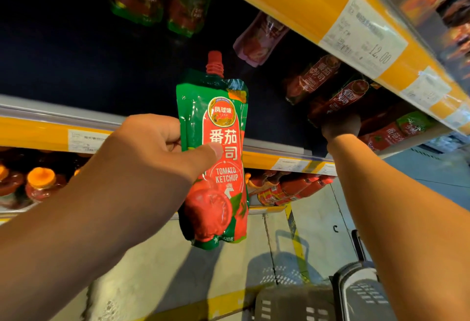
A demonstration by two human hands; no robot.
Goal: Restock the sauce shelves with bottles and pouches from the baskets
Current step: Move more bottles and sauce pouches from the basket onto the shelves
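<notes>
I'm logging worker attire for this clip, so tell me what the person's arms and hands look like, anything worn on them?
Both forearms are bare, with no sleeve reaching into view. The left hand wears no glove, ring or watch that shows. The right hand is also ungloved, with a bare wrist; its fingers are largely hidden in the dim shelf, so rings there cannot be ruled out.

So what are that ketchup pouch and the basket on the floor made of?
The ketchup pouch looks like glossy flexible plastic film: it creases and catches glare, with a ridged red plastic cap. The basket seems hard grey plastic, judging by its moulded slots.
</notes>
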